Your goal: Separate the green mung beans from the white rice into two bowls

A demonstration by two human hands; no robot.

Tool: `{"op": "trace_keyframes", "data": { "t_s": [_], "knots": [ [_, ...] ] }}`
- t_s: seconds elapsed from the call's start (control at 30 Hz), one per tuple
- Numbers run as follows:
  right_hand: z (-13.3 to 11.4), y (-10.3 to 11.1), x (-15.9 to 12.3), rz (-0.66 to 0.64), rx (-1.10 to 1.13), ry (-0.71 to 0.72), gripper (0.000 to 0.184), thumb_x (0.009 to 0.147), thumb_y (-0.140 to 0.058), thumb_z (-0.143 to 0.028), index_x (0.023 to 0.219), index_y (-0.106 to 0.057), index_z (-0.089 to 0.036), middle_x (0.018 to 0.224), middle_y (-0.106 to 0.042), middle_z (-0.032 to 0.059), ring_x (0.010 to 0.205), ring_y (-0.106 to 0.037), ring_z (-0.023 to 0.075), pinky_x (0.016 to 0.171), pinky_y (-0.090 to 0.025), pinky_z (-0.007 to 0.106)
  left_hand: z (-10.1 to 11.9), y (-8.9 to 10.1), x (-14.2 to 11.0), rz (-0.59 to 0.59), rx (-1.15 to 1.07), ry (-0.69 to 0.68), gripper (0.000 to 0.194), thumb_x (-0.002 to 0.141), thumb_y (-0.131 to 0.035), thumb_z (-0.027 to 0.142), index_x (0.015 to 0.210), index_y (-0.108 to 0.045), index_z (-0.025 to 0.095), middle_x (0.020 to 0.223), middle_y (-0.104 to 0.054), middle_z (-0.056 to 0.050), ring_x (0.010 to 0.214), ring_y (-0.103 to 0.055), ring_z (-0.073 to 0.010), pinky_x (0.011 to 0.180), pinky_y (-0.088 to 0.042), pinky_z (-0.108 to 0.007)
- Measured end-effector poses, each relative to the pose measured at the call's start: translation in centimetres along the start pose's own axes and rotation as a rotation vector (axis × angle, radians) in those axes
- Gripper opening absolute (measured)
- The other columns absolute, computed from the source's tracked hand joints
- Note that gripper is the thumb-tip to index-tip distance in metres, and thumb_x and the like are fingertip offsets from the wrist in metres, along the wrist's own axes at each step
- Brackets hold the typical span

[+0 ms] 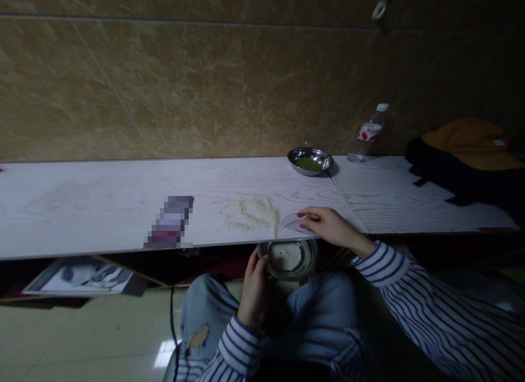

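Note:
My left hand [255, 288] grips the rim of a small steel bowl [308, 257] holding white rice, just below the front edge of the white table [102, 207]. My right hand [328, 226] rests on the table edge, its fingers closed on a thin clear plastic piece [292, 222]. Just left of that piece lies a loose pile of white rice [254, 215] on the tabletop. Both sleeves are white with blue stripes.
A second steel bowl [310, 161] with green beans stands at the back by the tiled wall. A plastic water bottle [367, 134] leans beside it. A dark bag with an orange cap [471, 144] sits at the right. A blurred flat object [170, 222] lies at the left.

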State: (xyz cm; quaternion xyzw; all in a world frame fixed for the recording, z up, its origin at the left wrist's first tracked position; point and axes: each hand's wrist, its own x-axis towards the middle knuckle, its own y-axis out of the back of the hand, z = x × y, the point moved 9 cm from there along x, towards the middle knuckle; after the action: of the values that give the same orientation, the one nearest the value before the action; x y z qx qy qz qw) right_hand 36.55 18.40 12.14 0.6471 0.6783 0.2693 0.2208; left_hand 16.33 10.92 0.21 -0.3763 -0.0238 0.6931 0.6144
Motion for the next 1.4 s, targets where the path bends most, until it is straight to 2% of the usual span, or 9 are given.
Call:
{"op": "trace_keyframes", "data": {
  "t_s": [0.17,0.27,0.43,0.57,0.67,0.83,0.97,1.1,1.4],
  "knots": [
    [0.6,-0.2,0.0,0.015,-0.010,-0.033,0.025,0.085,-0.065,-0.012,0.107,-0.078,-0.013,0.105,-0.081,0.0121,0.091,-0.077,0.0221,0.080,-0.058,0.029,0.0,0.2,0.1,-0.003,-0.024,-0.006,0.049,0.073,-0.074,0.026,0.122,-0.069,0.018,0.113,-0.077,-0.009,0.089,-0.070,-0.0192,0.070,-0.052,-0.026],
    [0.3,-1.2,-0.4,-0.026,0.019,-0.004,0.025,0.084,-0.066,-0.012,0.106,-0.078,-0.015,0.103,-0.082,0.0099,0.089,-0.076,0.0209,0.082,-0.058,0.029,0.2,0.6,0.2,0.022,-0.021,-0.005,0.049,0.074,-0.074,0.025,0.122,-0.069,0.018,0.111,-0.078,-0.009,0.088,-0.070,-0.0189,0.070,-0.051,-0.026],
    [0.8,-0.9,0.5,-0.047,0.089,-0.030,0.024,0.082,-0.069,-0.012,0.104,-0.078,-0.016,0.093,-0.082,0.0075,0.083,-0.075,0.0197,0.072,-0.056,0.025,0.7,0.9,0.2,0.034,-0.039,-0.005,0.052,0.074,-0.076,0.023,0.125,-0.070,0.019,0.117,-0.077,-0.010,0.103,-0.071,-0.0233,0.083,-0.053,-0.030],
    [2.1,1.1,4.0,0.067,0.180,-0.133,0.024,0.085,-0.064,-0.008,0.106,-0.076,-0.012,0.080,-0.078,0.0063,0.067,-0.070,0.0150,0.058,-0.049,0.020,0.6,1.4,0.0,0.082,-0.069,0.035,0.049,0.078,-0.071,0.019,0.126,-0.069,0.018,0.113,-0.079,-0.009,0.108,-0.072,-0.0242,0.089,-0.054,-0.032],
    [2.3,1.8,7.4,0.119,0.201,-0.167,0.024,0.085,-0.063,-0.007,0.107,-0.074,-0.010,0.075,-0.075,0.0058,0.059,-0.064,0.0123,0.049,-0.042,0.018,0.4,1.6,-0.2,0.091,-0.089,0.051,0.046,0.080,-0.070,0.018,0.126,-0.069,0.018,0.116,-0.079,-0.010,0.111,-0.071,-0.0245,0.095,-0.053,-0.034],
    [1.8,0.4,13.1,0.112,0.192,-0.146,0.025,0.084,-0.063,-0.006,0.106,-0.074,-0.011,0.079,-0.076,0.0062,0.058,-0.062,0.0110,0.052,-0.044,0.019,0.1,2.2,-0.2,0.074,-0.119,0.036,0.042,0.078,-0.072,0.019,0.120,-0.071,0.019,0.119,-0.078,-0.011,0.116,-0.071,-0.0266,0.102,-0.051,-0.037],
    [1.4,-1.1,15.8,0.078,0.184,-0.125,0.023,0.080,-0.066,-0.004,0.101,-0.074,-0.011,0.077,-0.074,0.0047,0.064,-0.065,0.0122,0.060,-0.048,0.020,0.3,3.4,0.1,0.107,-0.101,0.003,0.042,0.078,-0.073,0.020,0.120,-0.072,0.020,0.118,-0.079,-0.010,0.117,-0.070,-0.0263,0.105,-0.049,-0.038],
    [0.9,-2.3,15.7,-0.023,0.204,-0.107,0.021,0.082,-0.065,-0.004,0.100,-0.074,-0.010,0.071,-0.072,0.0037,0.063,-0.063,0.0123,0.059,-0.047,0.020,0.4,3.9,0.3,0.111,-0.103,0.020,0.044,0.078,-0.073,0.019,0.122,-0.072,0.020,0.120,-0.078,-0.012,0.119,-0.069,-0.0269,0.107,-0.048,-0.039],
    [0.0,-3.4,11.3,-0.211,0.258,-0.091,0.021,0.082,-0.068,-0.012,0.103,-0.074,-0.011,0.069,-0.071,0.0025,0.062,-0.062,0.0116,0.055,-0.042,0.019,0.8,2.4,0.4,0.079,-0.106,0.049,0.043,0.078,-0.072,0.019,0.121,-0.068,0.018,0.118,-0.078,-0.010,0.116,-0.070,-0.0251,0.103,-0.049,-0.035]
  ]
}}
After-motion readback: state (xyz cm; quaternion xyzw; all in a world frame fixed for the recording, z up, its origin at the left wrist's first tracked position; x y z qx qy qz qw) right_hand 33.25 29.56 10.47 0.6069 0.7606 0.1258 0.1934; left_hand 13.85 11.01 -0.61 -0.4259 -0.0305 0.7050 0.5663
